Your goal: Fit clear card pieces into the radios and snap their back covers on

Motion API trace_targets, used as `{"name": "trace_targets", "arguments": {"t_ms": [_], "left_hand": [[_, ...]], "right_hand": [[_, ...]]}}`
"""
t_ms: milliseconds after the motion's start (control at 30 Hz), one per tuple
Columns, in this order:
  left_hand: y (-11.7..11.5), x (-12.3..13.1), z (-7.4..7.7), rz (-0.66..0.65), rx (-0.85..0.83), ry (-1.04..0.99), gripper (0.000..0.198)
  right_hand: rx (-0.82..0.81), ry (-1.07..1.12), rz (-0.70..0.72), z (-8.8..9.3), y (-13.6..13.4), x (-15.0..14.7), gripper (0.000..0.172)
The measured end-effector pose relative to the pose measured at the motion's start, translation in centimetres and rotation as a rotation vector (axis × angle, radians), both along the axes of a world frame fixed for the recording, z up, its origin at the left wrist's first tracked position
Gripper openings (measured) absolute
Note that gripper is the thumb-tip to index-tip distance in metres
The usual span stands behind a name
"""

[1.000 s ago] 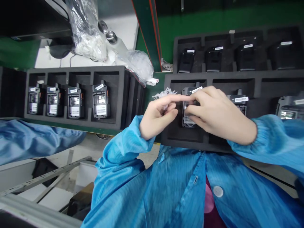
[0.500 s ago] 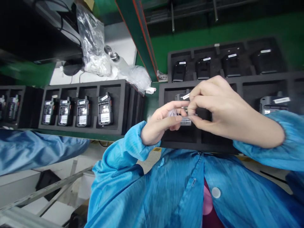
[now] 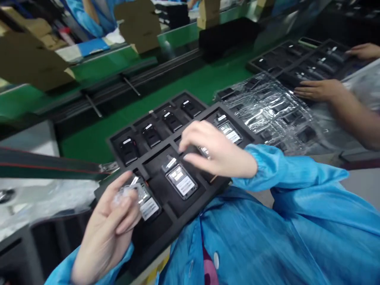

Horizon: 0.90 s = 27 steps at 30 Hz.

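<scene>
My left hand [image 3: 111, 221] is closed around a small bunch of clear plastic pieces [image 3: 126, 194], too blurred to make out exactly. It is over the left end of a black foam tray [image 3: 162, 215], partly covering a handheld device [image 3: 150, 208] with its back uncovered. Above the tray's middle, my right hand [image 3: 215, 148] has thumb and fingers apart, with nothing visible between them. Under that hand another device is mostly hidden. Between both hands lies an uncovered device [image 3: 181, 182] with white labels, and a similar device [image 3: 230, 132] sits beyond my right hand.
Behind, a second foam tray [image 3: 135, 128] holds several black devices. To the right, clear plastic packaging [image 3: 267, 107] covers dark items. A co-worker's hands [image 3: 320, 93] touch another tray at far right. A green rail [image 3: 44, 162] stands at left, cardboard boxes [image 3: 138, 23] at the back.
The view has swung to the right. My hands, earlier together at the clear plastic pieces, are now apart. My right hand has left the pinch and opened over the tray.
</scene>
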<state>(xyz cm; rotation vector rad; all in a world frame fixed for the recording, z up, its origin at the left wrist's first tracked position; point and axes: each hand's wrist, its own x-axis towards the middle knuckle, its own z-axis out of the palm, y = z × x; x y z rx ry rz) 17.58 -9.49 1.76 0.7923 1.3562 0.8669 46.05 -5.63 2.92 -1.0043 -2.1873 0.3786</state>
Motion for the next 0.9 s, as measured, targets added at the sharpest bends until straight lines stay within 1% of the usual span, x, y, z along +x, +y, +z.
{"name": "trace_targets", "arguments": {"t_ms": [33,67,133,167,200,267,333,400,500,600,667,733,800,900], "left_hand": [[0.4,-0.1,0.1,0.044,0.005,0.036,0.047],[0.7,-0.2,0.1,0.084,0.018,0.063,0.045],[1.5,-0.6,-0.2,0.149,0.067,0.106,0.043],[1.9,-0.8,-0.6,0.158,0.092,0.126,0.043],[2.3,-1.1,-0.9,0.164,0.122,0.151,0.043],[3.0,-1.5,-1.7,0.178,0.180,0.200,0.042],[3.3,-1.9,-2.3,0.212,0.211,0.235,0.038],[3.2,-2.0,-2.4,0.255,0.231,0.253,0.034],[2.5,-1.7,-1.9,0.290,0.234,0.254,0.033],[1.9,-0.9,-1.0,0.348,0.207,0.259,0.025],[1.7,-0.5,-0.7,0.388,0.202,0.268,0.019],[1.7,-0.5,-0.7,0.406,0.209,0.263,0.014],[1.7,-0.9,-1.1,0.411,0.230,0.237,0.011],[1.7,-1.8,-2.2,0.401,0.260,0.176,0.011]], "right_hand": [[0.014,0.012,-0.101,0.2,0.4,2.5,0.011],[0.004,0.007,-0.244,0.3,1.0,5.1,0.010],[-0.096,-0.043,-0.602,0.2,3.1,10.6,0.011],[-0.187,-0.081,-0.775,0.0,4.5,13.4,0.015],[-0.263,-0.102,-0.851,-0.3,6.0,16.0,0.021],[-0.357,-0.123,-0.961,-1.5,9.4,20.6,0.028],[-0.446,-0.151,-1.023,-3.4,12.9,23.6,0.032],[-0.528,-0.179,-1.046,-5.5,16.3,25.0,0.039],[-0.628,-0.207,-1.066,-8.5,20.5,25.0,0.044],[-0.700,-0.224,-1.083,-10.3,23.3,24.6,0.048],[-0.741,-0.230,-1.067,-10.9,24.4,24.8,0.052],[-0.768,-0.233,-1.044,-11.3,24.8,25.3,0.052],[-0.755,-0.227,-1.039,-11.7,24.7,25.8,0.049],[-0.690,-0.194,-1.045,-12.4,24.3,26.2,0.049]]}}
